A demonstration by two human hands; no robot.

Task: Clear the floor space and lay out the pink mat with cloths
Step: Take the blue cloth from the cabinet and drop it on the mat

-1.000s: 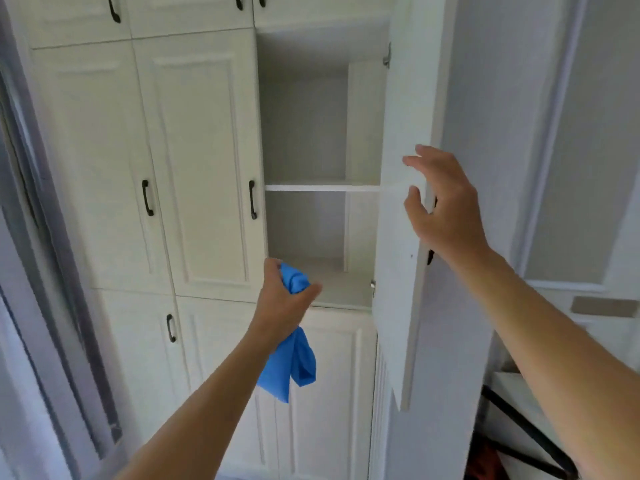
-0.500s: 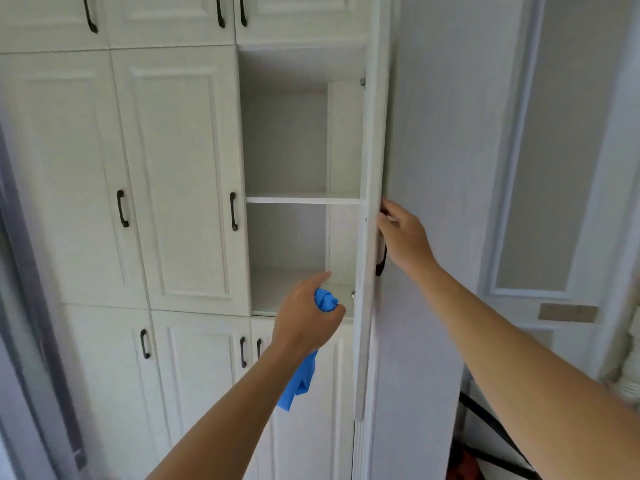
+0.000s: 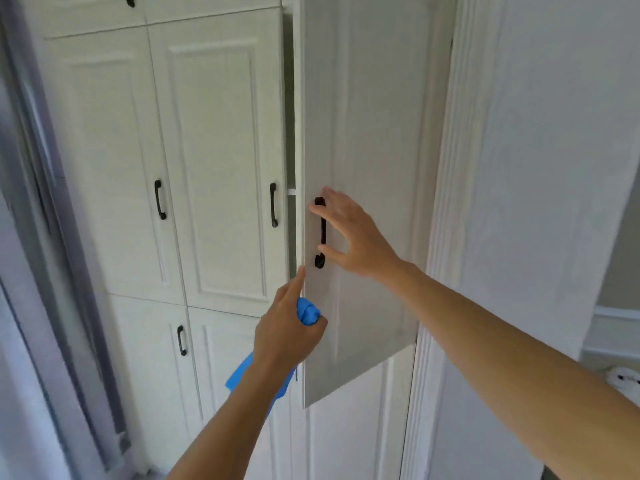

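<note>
In front of the tall white panelled cupboard [image 3: 114, 161], the left hand [image 3: 285, 336] gripped a bunched bright blue cloth [image 3: 308, 311]. Its thumb and lower fingers were curled round the fabric, while the index finger [image 3: 298, 278] pointed up and touched the edge of the white cupboard door [image 3: 374, 133]. The cloth's top poked out above the fist, just beside that edge, and its loose end hung below the wrist. Above and to the right, apart from the cloth, the right hand [image 3: 353, 237] lay open against the door's face with its fingers spread. Its fingertips were by the top of the black bar handle [image 3: 322, 230] and the thumb by its lower end, none wrapped round it. The door stood ajar, leaving a narrow dark gap beside the closed neighbouring door [image 3: 214, 150]. A white moulded frame [image 3: 446, 202] rose to the right.
</note>
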